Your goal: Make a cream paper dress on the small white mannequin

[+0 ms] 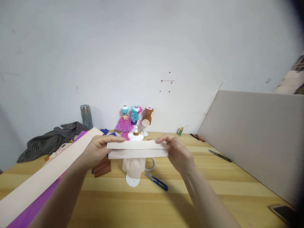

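My left hand [99, 148] pinches the left end of a pale, folded strip [137, 149], and my right hand [177, 150] pinches its right end. The strip is stretched level between them, with a lengthwise fold line across its middle. Behind it stands a small white mannequin [136, 136] on a round white base, a pale skirt-like piece [134, 167] around its lower part. The strip hides the mannequin's middle. Blue-handled thread snips [159, 182] lie on the table to the right of the base, beside a grey-white ring [153, 164].
Three dressed mannequins [124, 122] stand by the wall. At the left are a bottle [86, 116], striped cloth [52, 141], a long pale sheet [47, 174] over purple material, and brown pieces [103, 167]. Scissors [219, 155], a grey board [251, 142] and a phone [282, 212] lie right.
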A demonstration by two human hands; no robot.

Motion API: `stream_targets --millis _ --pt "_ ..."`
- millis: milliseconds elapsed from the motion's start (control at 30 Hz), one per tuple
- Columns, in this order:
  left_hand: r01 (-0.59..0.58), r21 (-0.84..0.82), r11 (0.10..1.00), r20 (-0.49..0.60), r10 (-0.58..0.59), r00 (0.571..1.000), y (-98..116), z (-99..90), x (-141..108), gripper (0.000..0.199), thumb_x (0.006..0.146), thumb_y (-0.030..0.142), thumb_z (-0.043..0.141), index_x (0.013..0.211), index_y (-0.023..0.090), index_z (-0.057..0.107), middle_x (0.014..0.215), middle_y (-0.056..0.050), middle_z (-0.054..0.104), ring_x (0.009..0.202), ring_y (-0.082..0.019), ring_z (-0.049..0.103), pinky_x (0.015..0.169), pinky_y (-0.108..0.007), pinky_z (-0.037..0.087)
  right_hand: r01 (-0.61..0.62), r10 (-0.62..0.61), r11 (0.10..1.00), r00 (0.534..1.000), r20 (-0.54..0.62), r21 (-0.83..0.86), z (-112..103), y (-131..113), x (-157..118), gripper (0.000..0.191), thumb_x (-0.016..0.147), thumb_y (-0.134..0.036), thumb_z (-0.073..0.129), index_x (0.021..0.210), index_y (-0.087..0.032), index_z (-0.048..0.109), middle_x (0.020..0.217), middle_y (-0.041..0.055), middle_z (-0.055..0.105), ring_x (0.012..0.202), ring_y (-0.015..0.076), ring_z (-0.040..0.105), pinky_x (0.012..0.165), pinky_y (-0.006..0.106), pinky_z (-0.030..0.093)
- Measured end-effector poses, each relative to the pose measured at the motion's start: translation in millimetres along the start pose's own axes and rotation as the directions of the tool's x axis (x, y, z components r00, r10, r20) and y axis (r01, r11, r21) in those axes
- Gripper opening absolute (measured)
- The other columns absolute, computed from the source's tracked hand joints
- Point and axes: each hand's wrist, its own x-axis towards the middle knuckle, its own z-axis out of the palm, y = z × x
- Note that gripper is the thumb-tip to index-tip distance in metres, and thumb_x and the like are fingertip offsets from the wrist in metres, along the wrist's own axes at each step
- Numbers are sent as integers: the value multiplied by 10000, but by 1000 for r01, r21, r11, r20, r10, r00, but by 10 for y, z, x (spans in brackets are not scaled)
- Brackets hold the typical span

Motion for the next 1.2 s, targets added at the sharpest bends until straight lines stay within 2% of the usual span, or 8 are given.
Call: stream_targets --millis 133,300,467,633,867,1033,1133,1200 --pt "-9 -4 1000 23 9 1000 -15 -7 30 471 704 118 599 1148 246 690 1182 -40 696 1102 -215 626 963 -303 478 -7 -4 995 993 -116 -100 120 28 -12 333 586 -476 791 686 -195 641 607 10 591 536 131 492 517 260 393" --pt "22 -48 999 25 -21 999 -90 -53 85 389 674 162 644 1056 170 715 1092 -93 724 1013 -244 659 926 -347 504 10 -29 992 988 -149 -125 190 48 -26 346 597 -442 793 819 -209 668 669 9 621 573 136 525 547 273 447" --pt "95 130 987 127 -112 985 -143 -115 146 383 686 239 666 1064 195 710 1102 -79 715 1024 -262 644 895 -342 500 8 -31 990 987 -157 -144 205 83 -24 349 617 -430 785 867 -206 688 703 20 658 594 142 554 567 282 478" --pt "111 119 987 172 -131 976 -245 -137 169 282 696 319 702 937 172 719 921 -64 729 863 -233 661 762 -288 507 51 -82 983 980 -179 -175 211 85 -45 301 645 -402 766 864 -206 699 726 26 677 585 134 548 564 278 477" --pt "317 -55 947 178 -303 936 -238 -33 148 215 714 327 694 810 138 655 601 -37 675 553 -134 616 526 -208 451 58 -95 975 981 -167 -216 162 155 -22 307 674 -423 751 893 -213 705 731 31 679 587 147 547 559 288 471" --pt "256 -151 955 80 -246 966 -255 43 174 111 642 217 717 626 140 638 538 -27 654 497 -111 582 509 -203 439 164 -155 945 986 55 -283 36 90 -19 472 722 -532 694 1075 -219 674 1027 103 698 900 249 640 738 347 517" --pt "239 -174 955 47 -235 971 -286 39 184 107 648 213 711 621 143 634 531 -19 650 485 -101 566 505 -197 430 229 -116 902 945 306 -365 -54 -1 -37 675 723 -481 721 1323 -246 522 1283 118 598 1180 294 545 904 387 483" --pt "232 -175 957 47 -227 973 -301 28 181 114 671 231 705 636 144 640 525 -11 643 469 -89 539 492 -190 409 244 -88 860 936 340 -448 -88 -34 -44 716 741 -411 725 1384 -256 451 1345 116 549 1190 279 533 916 382 478"
